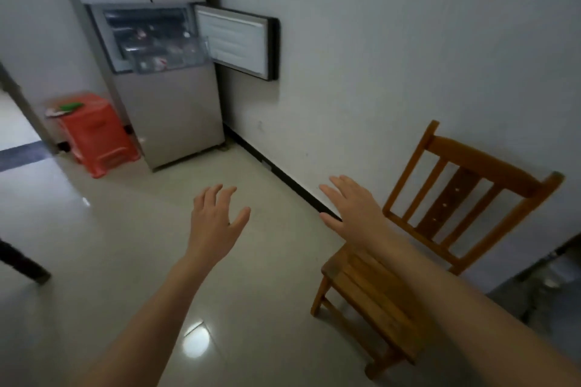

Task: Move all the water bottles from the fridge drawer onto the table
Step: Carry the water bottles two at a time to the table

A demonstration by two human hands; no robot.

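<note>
1. Head view, lower half of the frame: both forearms reached forward over the floor (125,245), and neither hand held anything. The left hand (217,220) had its fingers spread and lightly curved. The right hand (349,210) lay flatter, fingers straight and a little apart. Neither touched anything, so I judged them raised ready for the drawer rather than carrying.
2. Lower right: a chair (452,198) stood by the wall, its seat partly hidden under the right forearm. It sat beside the path to the fridge, not across it.
3. Left edge: a dark leg (22,264) showed, possibly the table's. The tabletop was out of frame, so any bottles on it could not be counted.
4. Middle left: a red stool (97,135) stood just beside the fridge (169,116), with a green item (70,107) on top, too blurred to name.
5. Upper left: the fridge's door (234,41) was swung wide open to the right, towards the wall, leaving the compartment free to reach. The clear drawer (188,64) stuck out past the fridge front, presumably for access from above.
6. Inside the drawer, blurred shapes with white and red marks were likely the bottles (160,61); their number could not be told. The task looked unfinished, and the next move would call for walking up and gripping one.
</note>
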